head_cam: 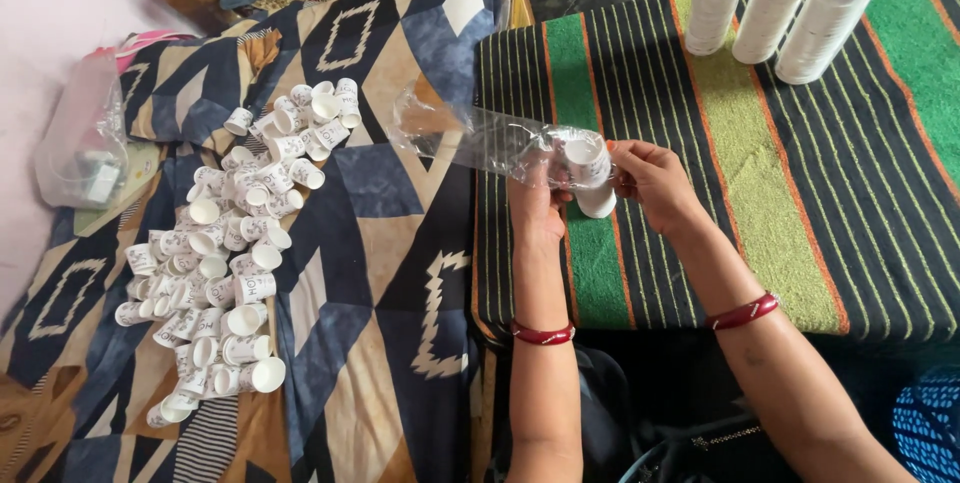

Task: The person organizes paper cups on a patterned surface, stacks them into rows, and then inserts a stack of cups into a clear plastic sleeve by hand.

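White paper cups [225, 253], green-and-black striped cloth [760, 173], red bangles [742, 312].

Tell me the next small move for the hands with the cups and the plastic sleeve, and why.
Probably push the cups deeper into the clear plastic sleeve. The left hand grips the sleeve at its mouth, the right hand holds the cups there, and most of the sleeve looks empty.

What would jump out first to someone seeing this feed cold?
The big heap of small white paper cups spilled over the patterned cloth at left. At centre, the left hand and right hand hold a clear plastic sleeve with cups at its mouth. Three wrapped cup stacks lie top right.
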